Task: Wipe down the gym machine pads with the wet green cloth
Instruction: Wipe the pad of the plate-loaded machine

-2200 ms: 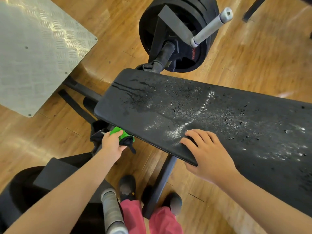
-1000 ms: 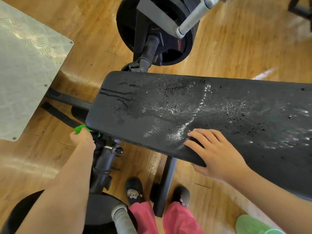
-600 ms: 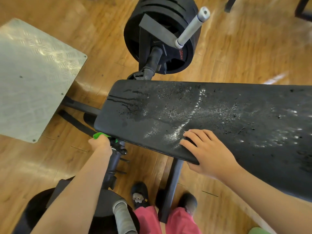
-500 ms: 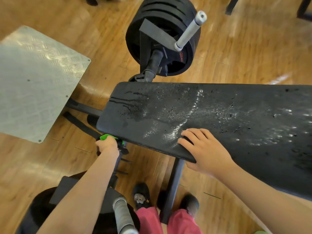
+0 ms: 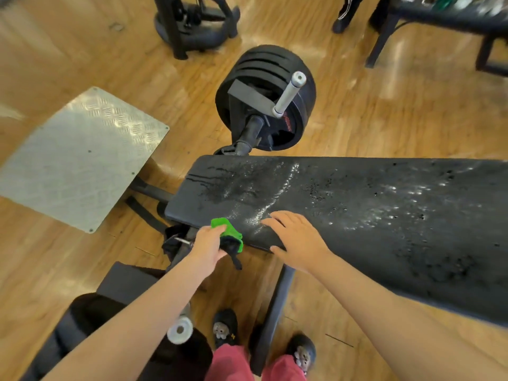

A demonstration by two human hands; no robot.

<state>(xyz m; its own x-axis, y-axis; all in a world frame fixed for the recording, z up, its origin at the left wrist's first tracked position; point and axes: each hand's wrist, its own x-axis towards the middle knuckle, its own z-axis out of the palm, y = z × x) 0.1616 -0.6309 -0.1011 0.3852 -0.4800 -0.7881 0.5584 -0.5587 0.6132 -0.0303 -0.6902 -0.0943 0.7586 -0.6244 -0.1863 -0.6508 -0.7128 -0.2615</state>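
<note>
L hand [image 5: 209, 247] tight round green cloth [image 5: 227, 230] at pad [image 5: 357, 199] edge; R hand [image 5: 297, 237] flat atop.

Bench pad [image 5: 371, 215]: long, black, padded, running left to right on a dark support post [image 5: 272, 312]. The surface bears water droplets and pale wet streaks [image 5: 275, 204], thickest toward the left end. On it: right hand [image 5: 297, 237], palm down with fingers straight, at the near edge; green cloth [image 5: 226, 232], bunched in the left hand [image 5: 209, 247], touching that edge just beside it. Wooden floor [image 5: 384, 119]: glossy planks; on it, two black shoes [image 5: 225, 323], one either side of the post.
</note>
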